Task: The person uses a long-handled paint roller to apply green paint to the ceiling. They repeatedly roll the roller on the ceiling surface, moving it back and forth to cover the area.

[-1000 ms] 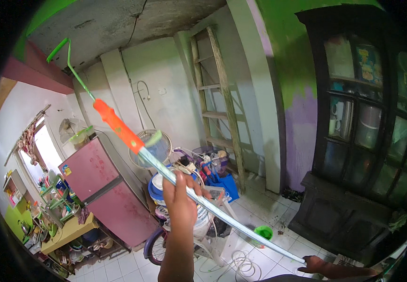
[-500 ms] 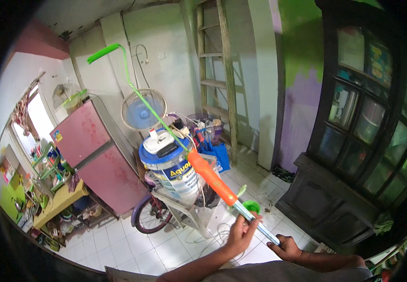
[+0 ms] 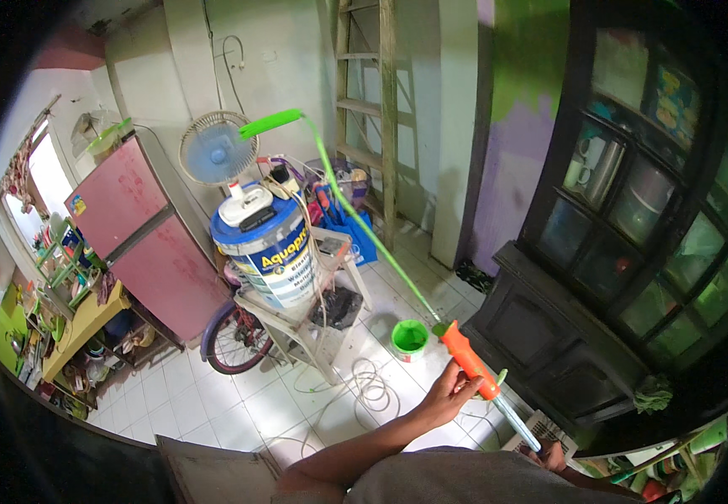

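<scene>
A paint roller with a green sleeve [image 3: 270,123] on a long bent green rod slants down to an orange handle [image 3: 468,357] and a metal pole [image 3: 515,420]. My left hand [image 3: 452,391] is closed around the lower part of the orange handle, with the thumb and fingers partly behind it. Low at the right, my right hand [image 3: 551,454] grips the metal pole, partly hidden. Below the rod, on the white tiles, stands an open bucket of green paint [image 3: 410,338], to the left of the handle's top.
A step stool [image 3: 330,353] bears a large white-and-blue pail [image 3: 263,277], before a fan [image 3: 217,147] and a bicycle [image 3: 233,340]. A pink fridge [image 3: 137,210] stands left, a wooden ladder [image 3: 385,126] leans at the back, a dark cabinet [image 3: 549,336] fills the right. Cable coils [image 3: 368,386] lie on the floor.
The roller has swung down and to the right, its head now before the fan and wall. My hands have moved lower right, the left up from pole to handle, and the view has tilted floorward.
</scene>
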Demonstrator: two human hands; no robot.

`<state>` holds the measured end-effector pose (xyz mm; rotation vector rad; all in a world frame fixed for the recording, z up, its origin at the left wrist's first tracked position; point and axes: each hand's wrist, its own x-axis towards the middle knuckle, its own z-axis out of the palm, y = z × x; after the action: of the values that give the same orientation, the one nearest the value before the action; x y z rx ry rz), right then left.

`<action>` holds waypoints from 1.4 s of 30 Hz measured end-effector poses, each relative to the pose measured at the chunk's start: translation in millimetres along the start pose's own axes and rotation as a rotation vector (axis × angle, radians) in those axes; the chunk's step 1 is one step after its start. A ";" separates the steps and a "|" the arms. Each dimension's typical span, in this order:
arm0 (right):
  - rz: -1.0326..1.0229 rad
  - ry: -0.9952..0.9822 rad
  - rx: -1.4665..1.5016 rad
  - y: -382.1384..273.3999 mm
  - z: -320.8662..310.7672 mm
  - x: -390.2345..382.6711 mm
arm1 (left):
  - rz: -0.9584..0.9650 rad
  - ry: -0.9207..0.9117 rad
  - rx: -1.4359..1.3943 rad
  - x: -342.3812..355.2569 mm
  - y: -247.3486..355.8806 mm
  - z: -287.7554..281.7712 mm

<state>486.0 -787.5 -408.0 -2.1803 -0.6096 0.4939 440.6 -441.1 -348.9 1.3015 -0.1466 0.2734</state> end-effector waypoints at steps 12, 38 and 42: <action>0.007 0.105 -0.299 13.4 -55.1 -44.3 | -0.428 -0.013 -0.327 59.7 -127.5 42.3; 0.335 -0.078 -0.757 86.7 -42.3 13.0 | -1.011 0.570 -0.152 -101.0 -205.5 -117.9; 0.264 -0.060 -0.797 90.9 -37.7 30.8 | -0.975 0.635 -0.240 -131.4 -209.3 -135.0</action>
<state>554.4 -843.5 -461.1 -3.0381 -0.6180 0.5070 367.2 -376.6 -613.0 0.8685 0.9475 -0.1771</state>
